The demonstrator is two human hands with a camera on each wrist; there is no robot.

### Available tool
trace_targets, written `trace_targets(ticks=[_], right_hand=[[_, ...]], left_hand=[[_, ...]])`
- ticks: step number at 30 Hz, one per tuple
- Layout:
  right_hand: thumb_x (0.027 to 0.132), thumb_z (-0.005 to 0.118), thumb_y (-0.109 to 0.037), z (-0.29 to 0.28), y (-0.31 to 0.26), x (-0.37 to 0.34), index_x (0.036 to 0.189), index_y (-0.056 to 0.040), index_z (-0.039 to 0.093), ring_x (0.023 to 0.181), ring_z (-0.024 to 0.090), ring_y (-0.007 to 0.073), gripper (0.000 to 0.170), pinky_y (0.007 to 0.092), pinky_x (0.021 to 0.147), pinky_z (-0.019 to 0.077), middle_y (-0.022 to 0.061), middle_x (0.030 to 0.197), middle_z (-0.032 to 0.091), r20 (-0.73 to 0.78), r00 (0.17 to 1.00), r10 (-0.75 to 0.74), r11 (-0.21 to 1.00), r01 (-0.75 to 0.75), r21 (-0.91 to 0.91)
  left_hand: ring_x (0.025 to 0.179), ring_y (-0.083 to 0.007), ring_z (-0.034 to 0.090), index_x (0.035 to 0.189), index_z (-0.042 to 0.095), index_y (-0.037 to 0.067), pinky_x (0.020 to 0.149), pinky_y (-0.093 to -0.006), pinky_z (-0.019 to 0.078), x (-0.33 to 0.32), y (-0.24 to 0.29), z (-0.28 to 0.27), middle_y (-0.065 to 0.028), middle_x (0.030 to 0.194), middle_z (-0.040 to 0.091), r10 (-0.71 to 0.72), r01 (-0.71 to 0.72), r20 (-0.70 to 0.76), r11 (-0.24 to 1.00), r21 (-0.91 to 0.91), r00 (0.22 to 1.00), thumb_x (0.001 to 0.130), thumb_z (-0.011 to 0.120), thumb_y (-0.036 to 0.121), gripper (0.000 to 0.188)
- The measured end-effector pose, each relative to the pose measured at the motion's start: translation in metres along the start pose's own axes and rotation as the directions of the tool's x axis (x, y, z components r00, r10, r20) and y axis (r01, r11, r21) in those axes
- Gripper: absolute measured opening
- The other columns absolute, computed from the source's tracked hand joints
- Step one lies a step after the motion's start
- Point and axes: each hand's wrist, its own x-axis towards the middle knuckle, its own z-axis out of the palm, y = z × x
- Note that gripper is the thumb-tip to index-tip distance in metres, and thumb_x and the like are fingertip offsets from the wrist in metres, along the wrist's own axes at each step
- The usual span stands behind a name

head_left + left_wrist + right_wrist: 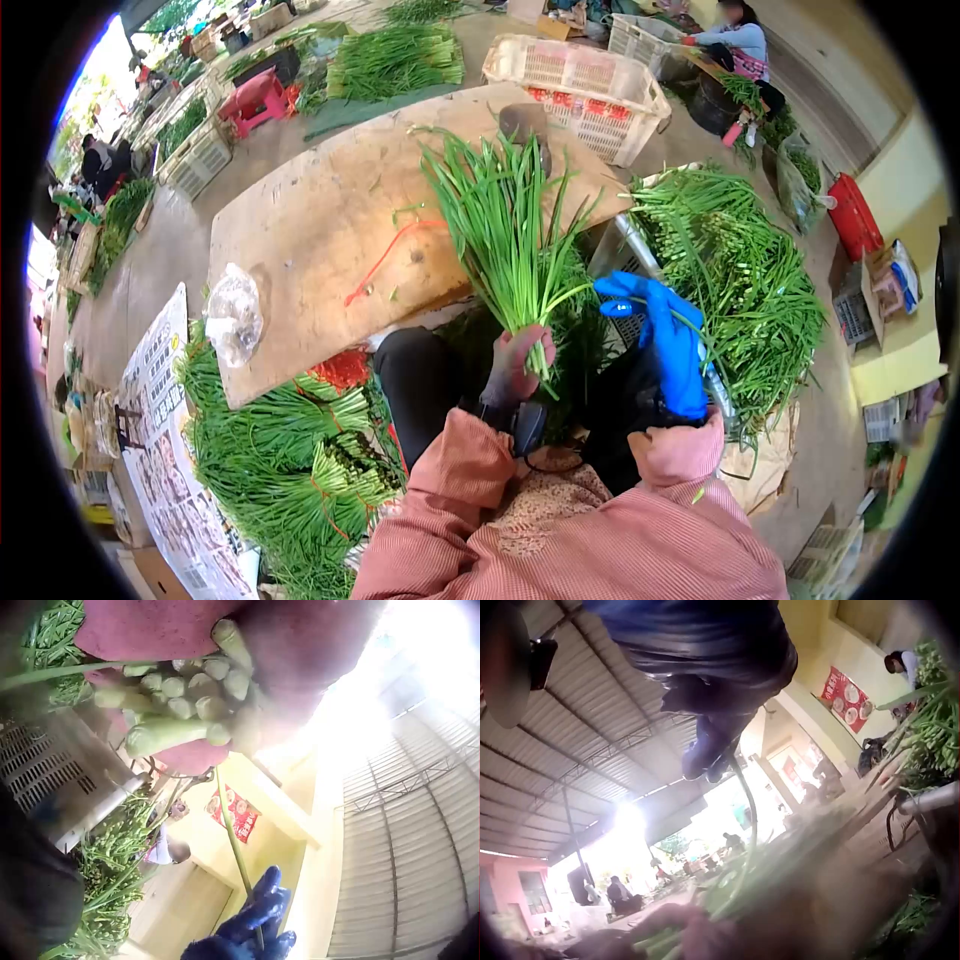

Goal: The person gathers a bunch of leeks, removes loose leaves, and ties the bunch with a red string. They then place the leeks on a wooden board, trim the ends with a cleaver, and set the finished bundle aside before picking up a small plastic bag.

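My bare left hand (pixel 516 364) grips a bunch of long green stalks (pixel 505 235), which look like garlic chives. Their leaves fan out over the wooden board (pixel 310 230); the left wrist view shows the pale cut ends (pixel 176 694) gathered between the fingers. My right hand (pixel 668 345), in a blue glove, is to the right of the bunch. It pinches a single stalk (pixel 238 851) between its fingertips, and that stalk runs across from the bunch. A red tie (pixel 385 265) lies on the board.
Loose stalks (pixel 730 290) are heaped at my right, beside a metal bar (pixel 640 245). Tied bundles (pixel 290 480) lie at my left near a printed sheet (pixel 165 420). A clear plastic bag (pixel 235 315) sits on the board's left edge. Beyond stand a white crate (pixel 590 125) and a seated person (pixel 745 45).
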Motion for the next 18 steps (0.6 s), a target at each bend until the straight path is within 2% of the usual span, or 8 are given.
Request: trace_targets(ticks=[7, 9, 11, 13, 14, 15, 17, 18], right_hand=[[0.099, 0.034, -0.031, -0.003, -0.021, -0.056, 0.114, 0.0052, 0.056, 0.081, 0.068, 0.0172, 0.044, 0.0156, 0.046, 0.035, 0.0155, 0.103, 0.066, -0.021, 0.991, 0.135, 0.987, -0.132, 0.09], [0.099, 0.035, -0.032, 0.006, -0.035, -0.066, 0.113, 0.0051, 0.056, 0.083, 0.067, 0.0182, 0.045, 0.0163, 0.046, 0.0355, 0.0151, 0.103, 0.066, 0.075, 0.986, 0.151, 0.987, -0.155, 0.04], [0.099, 0.035, -0.034, 0.01, -0.035, -0.071, 0.111, 0.0063, 0.057, 0.076, 0.067, 0.0179, 0.048, 0.0177, 0.045, 0.0377, 0.0159, 0.098, 0.067, 0.053, 0.99, 0.134, 0.99, -0.137, 0.046], [0.099, 0.035, -0.036, -0.009, -0.017, -0.066, 0.109, 0.0073, 0.058, 0.062, 0.064, 0.0165, 0.05, 0.0201, 0.044, 0.0398, 0.0159, 0.085, 0.068, -0.038, 0.994, 0.105, 0.967, -0.093, 0.238], [0.099, 0.034, -0.036, -0.014, -0.026, -0.062, 0.106, 0.0081, 0.059, 0.046, 0.055, 0.0131, 0.051, 0.0213, 0.042, 0.0408, 0.0134, 0.07, 0.067, -0.165, 0.978, 0.131, 0.978, -0.101, 0.181], [0.099, 0.035, -0.036, -0.023, -0.036, -0.056, 0.101, 0.0068, 0.063, 0.04, 0.048, 0.0089, 0.051, 0.0201, 0.038, 0.0364, 0.0097, 0.063, 0.065, -0.266, 0.951, 0.158, 0.982, -0.123, 0.143], [0.099, 0.035, -0.036, -0.038, -0.055, -0.041, 0.098, 0.0056, 0.065, 0.038, 0.042, 0.0052, 0.052, 0.0183, 0.036, 0.0307, 0.0075, 0.06, 0.064, -0.253, 0.966, 0.058, 0.998, -0.062, -0.009], [0.099, 0.035, -0.037, -0.033, -0.055, -0.029, 0.098, 0.0047, 0.066, 0.038, 0.04, 0.0041, 0.051, 0.0181, 0.036, 0.0285, 0.0063, 0.059, 0.064, -0.25, 0.966, 0.071, 0.995, -0.086, -0.048]], left_hand=[[0.052, -0.0163, 0.055, 0.084, 0.055, 0.002, 0.044, -0.0274, 0.0431, 0.02, -0.005, 0.005, -0.0069, 0.067, 0.057, 0.056, -0.056, 0.013, 0.998, 0.008, 0.998, 0.081, 0.061, 0.008, 0.009], [0.05, -0.0167, 0.055, 0.083, 0.056, 0.003, 0.044, -0.0272, 0.0432, 0.025, -0.007, 0.009, -0.0062, 0.065, 0.057, 0.07, -0.07, 0.022, 0.997, 0.021, 0.997, 0.081, 0.061, 0.008, 0.007], [0.05, -0.0171, 0.055, 0.082, 0.056, 0.003, 0.044, -0.0275, 0.0437, 0.028, -0.007, 0.013, -0.0065, 0.065, 0.057, 0.079, -0.078, -0.035, 0.996, 0.048, 0.996, 0.08, 0.062, 0.007, 0.007], [0.051, -0.0171, 0.055, 0.082, 0.056, 0.002, 0.044, -0.0276, 0.0423, 0.027, -0.005, 0.013, -0.0065, 0.065, 0.057, 0.045, -0.042, -0.075, 0.998, 0.035, 0.996, 0.078, 0.063, 0.005, 0.009], [0.051, -0.017, 0.054, 0.083, 0.056, 0.002, 0.044, -0.0273, 0.0422, 0.023, -0.002, 0.014, -0.0065, 0.065, 0.057, 0.049, -0.047, -0.063, 0.998, 0.037, 0.997, 0.078, 0.063, 0.005, 0.009], [0.051, -0.017, 0.054, 0.083, 0.056, 0.002, 0.044, -0.0271, 0.042, 0.021, 0.0, 0.014, -0.0064, 0.065, 0.057, 0.056, -0.054, -0.053, 0.998, 0.035, 0.997, 0.078, 0.063, 0.005, 0.01], [0.052, -0.017, 0.054, 0.084, 0.056, 0.002, 0.044, -0.027, 0.042, 0.017, 0.001, 0.013, -0.0064, 0.065, 0.057, 0.072, -0.072, -0.013, 0.997, 0.018, 0.997, 0.078, 0.064, 0.004, 0.01], [0.052, -0.0169, 0.054, 0.084, 0.056, 0.002, 0.045, -0.0269, 0.0419, 0.016, 0.002, 0.01, -0.0064, 0.066, 0.057, 0.076, -0.077, 0.03, 0.997, 0.008, 0.997, 0.077, 0.064, 0.004, 0.011]])
